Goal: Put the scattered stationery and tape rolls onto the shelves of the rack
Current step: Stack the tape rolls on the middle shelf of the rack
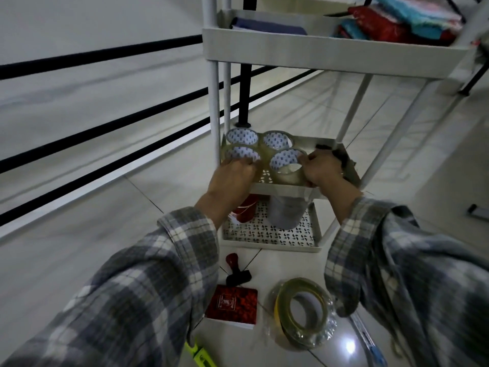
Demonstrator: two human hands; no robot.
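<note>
Four clear tape rolls sit in a two-by-two cluster on the middle shelf (296, 193) of the white rack (214, 102), at its left end. Each has glossy, yellowish transparent tape wound on a white core printed with small blue marks. All four lie on a flat face, core openings up, axes roughly vertical, sides touching or nearly so. Left hand (232, 173): fingers curled over the near rim of the front-left tape roll (242, 153), gripping it. Right hand (322, 168): fingertips pinch the rim of the front-right tape roll (287, 161). Back-left roll (242, 136) and back-right roll (276, 140) are untouched. A dark object (341, 154) lies on the same shelf just beyond the right hand; its identity cannot be told. The bottom shelf (267, 238) has a perforated floor with a pinwheel pattern and holds a red item (247, 207) and a translucent cylinder (287, 213). On the tiled floor (158, 181) in front of the rack: a red-handled stamp (236, 271), a red box (232, 304), a large tape roll (304, 311) in crinkled clear wrap with its hole facing up, and a yellow-green highlighter (201, 358). Both sleeves are plaid flannel.
</note>
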